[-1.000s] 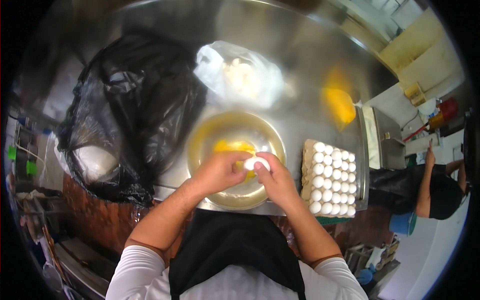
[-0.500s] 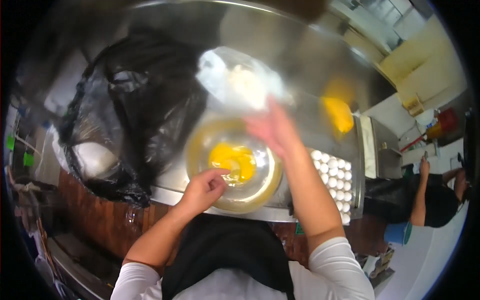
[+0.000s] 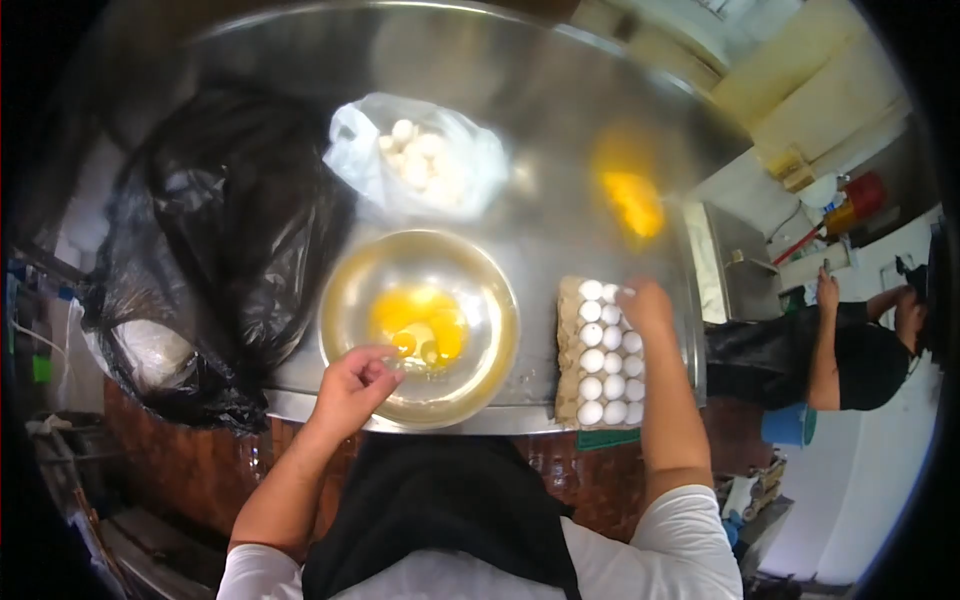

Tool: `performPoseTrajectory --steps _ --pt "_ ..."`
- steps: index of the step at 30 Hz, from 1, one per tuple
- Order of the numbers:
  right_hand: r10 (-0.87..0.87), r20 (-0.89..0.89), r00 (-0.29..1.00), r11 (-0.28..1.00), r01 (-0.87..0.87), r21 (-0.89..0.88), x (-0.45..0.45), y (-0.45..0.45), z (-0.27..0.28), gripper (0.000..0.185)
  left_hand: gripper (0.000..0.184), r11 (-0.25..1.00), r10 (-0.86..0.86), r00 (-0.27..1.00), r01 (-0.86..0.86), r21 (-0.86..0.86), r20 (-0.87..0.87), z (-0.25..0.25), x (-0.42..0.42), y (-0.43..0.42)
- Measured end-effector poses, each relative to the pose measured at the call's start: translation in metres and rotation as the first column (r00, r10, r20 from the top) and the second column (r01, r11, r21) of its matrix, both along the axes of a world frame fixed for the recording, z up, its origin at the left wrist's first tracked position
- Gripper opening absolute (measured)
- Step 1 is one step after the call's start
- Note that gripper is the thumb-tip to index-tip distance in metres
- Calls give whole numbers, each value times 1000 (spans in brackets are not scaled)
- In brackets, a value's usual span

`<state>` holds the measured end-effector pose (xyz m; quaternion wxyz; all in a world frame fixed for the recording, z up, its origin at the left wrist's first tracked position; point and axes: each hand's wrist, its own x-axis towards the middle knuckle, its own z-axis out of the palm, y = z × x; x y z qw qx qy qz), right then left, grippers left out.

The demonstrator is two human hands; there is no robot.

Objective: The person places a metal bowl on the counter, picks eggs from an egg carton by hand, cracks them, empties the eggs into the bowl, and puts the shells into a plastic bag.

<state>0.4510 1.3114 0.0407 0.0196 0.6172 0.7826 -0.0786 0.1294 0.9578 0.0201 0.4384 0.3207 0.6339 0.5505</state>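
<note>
A wide steel mixing bowl stands near the table's front edge, with several cracked eggs, yolks and clear whites, pooled inside. My left hand hovers over the bowl's near left rim, fingers loosely bent and apart, nothing visible in them. To the right, a cardboard egg tray carries rows of white eggs. My right hand is over the tray's far part, fingertips down at the eggs; blur and the hand itself hide whether an egg is gripped.
Behind the bowl sits a white plastic bag of eggshells. A black plastic bag covers the left side of the steel table. Something yellow lies at the back right. Another person stands beyond the right end.
My right hand has moved from above the bowl's far side, near the shell bag, rightward to the egg tray. My left hand stays at the bowl. The whole view has shifted.
</note>
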Motion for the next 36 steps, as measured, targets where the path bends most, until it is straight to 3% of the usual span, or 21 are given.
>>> performPoseTrajectory --steps 4,8,11,15,16,17,18,19,20,21,22,23,25,26,27,28,31,34,36 --pt "20 109 994 1000 -21 8 16 -12 -8 53 31 1000 -18 1000 19 -24 15 12 5 11" --pt "42 106 993 999 -44 13 10 -20 -2 53 30 998 -55 998 55 -36 3 20 9 16" --pt "87 -25 996 989 -84 122 22 -22 -14 50 30 997 -63 998 63 -36 6 19 9 17" --pt "152 -357 922 930 -11 367 18 -53 -10 42 31 996 -89 995 90 -24 32 16 3 14" --pt "108 -575 811 955 76 287 17 -66 -17 42 31 995 -93 996 93 -43 18 14 1 13" --pt "-135 -765 630 985 169 -35 12 -83 -16 42 31 993 -98 995 98 -60 4 10 -1 14" --pt "-442 -804 399 897 178 -404 -1 -109 2 41 31 992 -106 994 105 -74 -9 8 -3 16" --pt "-663 -728 176 744 45 -666 -3 -128 -7 38 31 991 -114 993 114 -68 -1 9 -3 18" --pt "-812 -578 73 563 -160 -811 -8 -147 -8 37 31 991 -121 993 121 -61 8 11 -3 20" --pt "-895 -447 6 430 -259 -865 -10 -165 -14 37 31 991 -125 992 126 -53 15 12 -3 22" --pt "-913 -409 -1 394 -267 -879 -15 -183 -19 37 31 989 -137 990 138 -50 17 12 -3 24" --pt "-928 -373 14 354 -280 -892 -16 -196 -26 35 31 988 -147 989 148 -45 18 12 -3 25" --pt "-866 -479 147 478 -39 -877 -27 -219 -26 34 31 986 -165 986 165 -33 19 11 -4 27" --pt "-641 -677 362 735 34 -678 -26 -226 -33 34 31 984 -175 984 176 -26 19 10 -4 28" --pt "-344 -746 570 917 31 -398 -25 -232 -43 34 30 982 -187 982 187 -17 19 9 -4 29" --pt "-21 -676 737 995 -49 -85 -25 -235 -51 35 30 981 -193 981 194 -16 26 9 -4 29" --pt "160 -524 837 986 -113 121 -37 -245 -29 38 30 978 -207 978 207 -21 30 9 -7 29" --pt "102 -382 918 993 -114 -11 -30 -247 -49 38 30 975 -221 975 221 -24 6 7 -11 29" --pt "158 -447 881 987 -125 102 -30 -241 -50 37 30 975 -221 975 220 -31 -7 5 -14 26"
